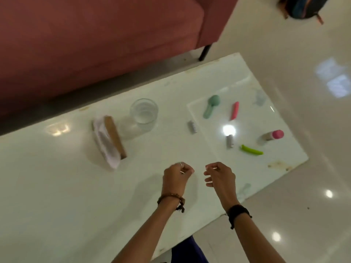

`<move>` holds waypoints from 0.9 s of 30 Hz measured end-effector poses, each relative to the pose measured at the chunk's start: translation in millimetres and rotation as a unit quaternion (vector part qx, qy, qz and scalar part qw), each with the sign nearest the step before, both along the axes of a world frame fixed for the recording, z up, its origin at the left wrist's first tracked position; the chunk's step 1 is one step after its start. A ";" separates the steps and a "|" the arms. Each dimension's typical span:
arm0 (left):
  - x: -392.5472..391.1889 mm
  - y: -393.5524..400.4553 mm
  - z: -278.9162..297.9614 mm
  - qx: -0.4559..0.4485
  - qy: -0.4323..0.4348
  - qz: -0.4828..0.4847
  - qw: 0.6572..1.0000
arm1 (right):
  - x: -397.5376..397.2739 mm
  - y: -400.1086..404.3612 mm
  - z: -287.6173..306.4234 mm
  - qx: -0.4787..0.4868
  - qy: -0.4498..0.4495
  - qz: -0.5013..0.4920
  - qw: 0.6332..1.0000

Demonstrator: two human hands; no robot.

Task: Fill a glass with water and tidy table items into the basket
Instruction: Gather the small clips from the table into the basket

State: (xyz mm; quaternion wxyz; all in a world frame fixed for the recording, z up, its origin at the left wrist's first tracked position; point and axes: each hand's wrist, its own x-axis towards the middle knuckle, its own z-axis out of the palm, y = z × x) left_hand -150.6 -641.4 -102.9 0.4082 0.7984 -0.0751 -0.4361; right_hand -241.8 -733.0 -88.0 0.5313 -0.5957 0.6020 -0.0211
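Head view: left hand point(175, 174) and right hand point(218, 175) hover loosely curled, holding nothing, over glossy white table point(57, 186).

**Soft indoor light, glare on glossy surfaces, overall blur**

Moderately bright, even light from overhead. Hard white hotspot on the table point(57, 168) top right of centre; a dimmer one near its left edge. Small round lamp reflections and a pale window patch on the floor point(313, 168). Faint, diffuse shadows under the glass point(143, 113) and forearms. Whole frame soft, slightly smeared; small items lack detail. Wide-angle bending toward the edges.
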 end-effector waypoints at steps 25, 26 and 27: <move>44.6 -40.3 -21.3 -0.005 -0.031 0.119 0.992 | 30.4 -36.7 -23.3 -0.032 0.063 0.119 0.990; 43.2 -17.8 -12.4 -0.015 -0.025 0.118 0.993 | 32.0 -15.9 -16.5 -0.035 0.054 0.128 0.990; 41.3 2.9 -4.5 -0.023 -0.016 0.118 0.993 | 32.4 3.9 -10.4 -0.034 0.044 0.131 0.990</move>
